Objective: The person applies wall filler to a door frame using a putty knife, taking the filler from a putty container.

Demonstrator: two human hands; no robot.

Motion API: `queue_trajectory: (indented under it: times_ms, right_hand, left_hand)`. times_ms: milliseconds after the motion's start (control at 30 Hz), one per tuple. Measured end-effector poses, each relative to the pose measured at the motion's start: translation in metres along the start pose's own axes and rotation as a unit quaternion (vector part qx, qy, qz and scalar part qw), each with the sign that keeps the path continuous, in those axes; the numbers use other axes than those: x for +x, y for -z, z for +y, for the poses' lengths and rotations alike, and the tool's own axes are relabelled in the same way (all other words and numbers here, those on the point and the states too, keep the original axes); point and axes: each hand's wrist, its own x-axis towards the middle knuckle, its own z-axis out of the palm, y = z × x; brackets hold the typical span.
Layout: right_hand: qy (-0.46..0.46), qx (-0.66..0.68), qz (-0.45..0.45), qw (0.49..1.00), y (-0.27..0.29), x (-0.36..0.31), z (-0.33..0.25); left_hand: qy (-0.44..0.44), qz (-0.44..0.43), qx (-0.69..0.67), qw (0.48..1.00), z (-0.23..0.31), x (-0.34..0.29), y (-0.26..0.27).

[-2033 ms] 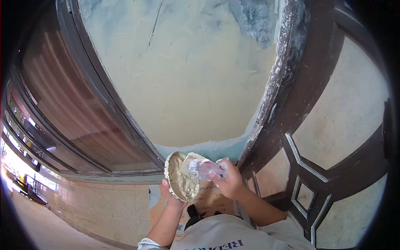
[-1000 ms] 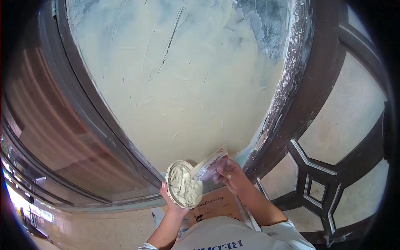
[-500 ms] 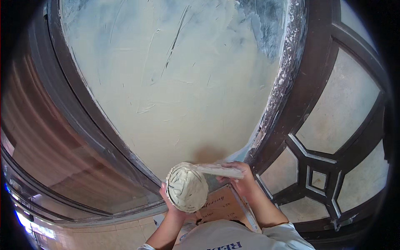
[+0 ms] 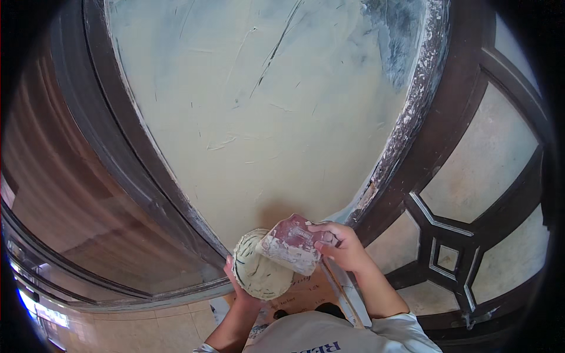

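Observation:
My left hand (image 4: 234, 283) is wrapped round the side of a round container (image 4: 249, 290) of thick cream putty, with most of its fingers hidden beneath. Pinched in my right hand (image 4: 342, 248) is a flat dark red putty spreader (image 4: 294, 236), its face smeared with cream putty. The spreader's lower left edge lies over the right part of the putty in the container. Just beyond both hands rises a panel (image 4: 235, 170) coated in cream putty, marked with ridges and dark scratches, bluish-grey toward the top.
Dark wooden framing (image 4: 170, 185) borders the panel on the left, with flaking paint on the right edge (image 4: 406, 109). A dark lattice with pale panes (image 4: 479, 153) stands at right, glazing with brownish folds (image 4: 76, 170) at left. Cardboard (image 4: 303, 297) lies below on the tiled floor (image 4: 147, 326).
My right hand has turned the spreader from edge-on to showing its red face, tilting it across the container. The putty there now looks flatter and streaked. My view has shifted slightly.

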Motion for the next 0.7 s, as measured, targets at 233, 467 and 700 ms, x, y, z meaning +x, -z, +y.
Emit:
queue_trajectory:
  times_ms: [233,467,700]
  right_hand:
    - [0.345,-0.422,0.083,0.834,0.012,-0.002,-0.025]
    - [0.374,-0.327,0.147,0.855,0.061,0.008,-0.007]
    - [0.238,-0.136,0.164,0.948,0.139,0.014,0.019]
  left_hand:
    - [0.000,-0.004,0.006,1.000,-0.011,0.006,-0.008]
    - [-0.046,0.014,0.043,0.998,-0.038,0.016,-0.036]
    - [-0.065,-0.043,-0.034,0.996,-0.062,0.014,-0.067]
